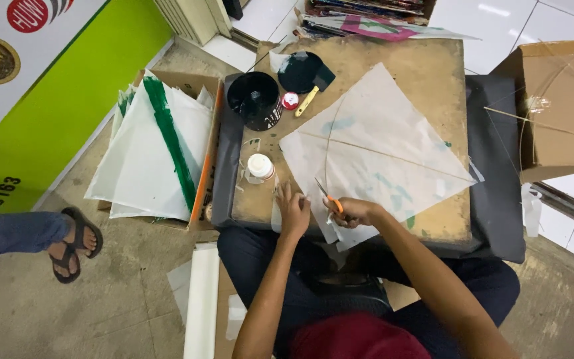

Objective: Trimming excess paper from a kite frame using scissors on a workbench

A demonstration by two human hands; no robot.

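A translucent white paper kite with thin stick spars lies on the worn brown board. My right hand grips orange-handled scissors at the kite's near corner, blades pointing away from me. My left hand rests flat on the board's front edge, fingers spread, pressing a strip of white paper beside the scissors. A small white-capped glue bottle stands just left of my left hand.
A black bowl, a black lid, a brush and a small red cap sit at the board's far left. A box of white-and-green kites is at left, another person's sandalled feet beyond. A cardboard box stands right.
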